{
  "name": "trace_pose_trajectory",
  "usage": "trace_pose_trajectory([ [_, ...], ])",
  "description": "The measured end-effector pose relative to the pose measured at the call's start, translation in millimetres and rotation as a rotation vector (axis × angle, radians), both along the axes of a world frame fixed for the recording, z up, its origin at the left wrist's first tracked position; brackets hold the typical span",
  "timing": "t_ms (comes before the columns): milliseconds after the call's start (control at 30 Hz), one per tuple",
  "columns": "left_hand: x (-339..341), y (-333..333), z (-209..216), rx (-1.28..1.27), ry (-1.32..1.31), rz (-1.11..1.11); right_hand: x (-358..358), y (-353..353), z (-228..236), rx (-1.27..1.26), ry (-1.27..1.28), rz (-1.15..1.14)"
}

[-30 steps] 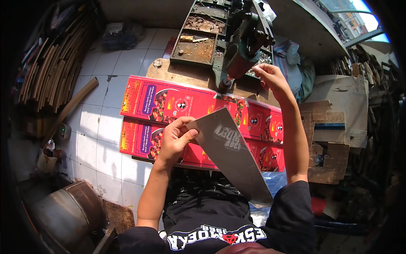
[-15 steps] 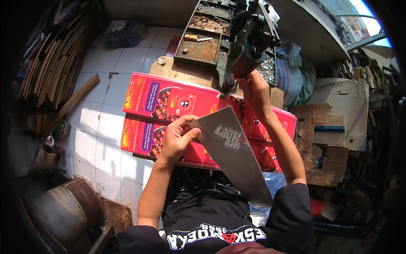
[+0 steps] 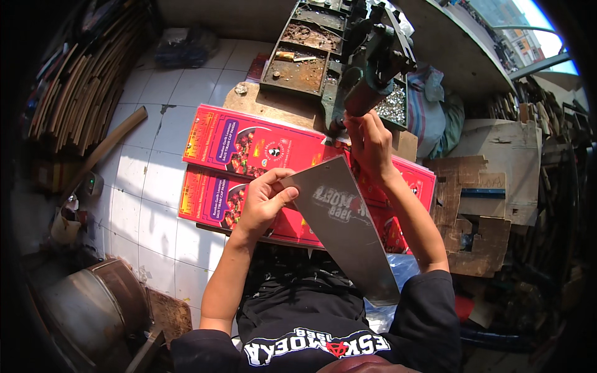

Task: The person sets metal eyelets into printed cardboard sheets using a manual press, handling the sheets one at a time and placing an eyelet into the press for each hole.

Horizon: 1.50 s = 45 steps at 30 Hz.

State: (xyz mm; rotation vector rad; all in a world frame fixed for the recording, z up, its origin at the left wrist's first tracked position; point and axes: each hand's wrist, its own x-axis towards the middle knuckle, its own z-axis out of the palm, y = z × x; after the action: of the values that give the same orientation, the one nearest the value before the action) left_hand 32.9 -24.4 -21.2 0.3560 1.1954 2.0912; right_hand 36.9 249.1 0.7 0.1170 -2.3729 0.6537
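Observation:
My left hand (image 3: 266, 198) grips a flat, shiny grey metal-like plate (image 3: 342, 239) by its upper left edge, thumb on top. The plate slants down toward my lap and mirrors my shirt print; a tiny hole shows near its top corner. Just under the head of a dark green bench press (image 3: 362, 93), my right hand (image 3: 372, 143) has its fingers pinched together. Whatever lies between those fingertips is too small or hidden to make out. Beneath both hands lie red printed sheets (image 3: 298, 152) with food pictures, in two rows on a wooden board (image 3: 286, 107).
A compartmented metal tray (image 3: 298, 74) with scraps stands left of the press, and small shiny metal bits (image 3: 393, 107) lie to its right. Cut cardboard (image 3: 448, 186) leans at right, near a striped sack (image 3: 423, 115). A metal drum (image 3: 102, 304) stands at lower left.
My right hand has shifted slightly beneath the press head, its fingers drawn closer together. The plate has tilted a little, so its reflection moved. My left hand keeps its grip.

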Motion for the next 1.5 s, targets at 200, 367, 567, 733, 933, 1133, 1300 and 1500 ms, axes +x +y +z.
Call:
trace_pose_trajectory([
  [200, 2, 3, 1, 0.016, -0.010, 0.014, 3, 1, -4, -0.032, 0.042, 0.023],
  [367, 2, 4, 3, 0.017, -0.015, 0.024, 3, 37, 3, -0.215, 0.005, -0.153],
  [567, -1, 3, 3, -0.025, 0.029, 0.048, 39, 62, 27, -0.499, -0.296, -0.059],
  [733, -6, 8, 30, -0.123, 0.052, 0.052, 161, 26, 56, -0.937, -1.081, 0.327],
  [933, -20, 62, 48, -0.129, -0.039, -0.109, 237, -17, 21, -0.760, -0.673, 0.026],
  [1133, -39, 105, 37, -0.201, -0.033, -0.128, 228, -10, 23, -0.849, -0.581, -0.085],
  [1300, -49, 116, 37, -0.195, -0.069, -0.058, 212, -3, 23, -0.813, -0.613, -0.092],
  [1500, -51, 112, 26, -0.128, -0.019, 0.040, 196, -2, 21, -0.897, -0.592, -0.083],
])
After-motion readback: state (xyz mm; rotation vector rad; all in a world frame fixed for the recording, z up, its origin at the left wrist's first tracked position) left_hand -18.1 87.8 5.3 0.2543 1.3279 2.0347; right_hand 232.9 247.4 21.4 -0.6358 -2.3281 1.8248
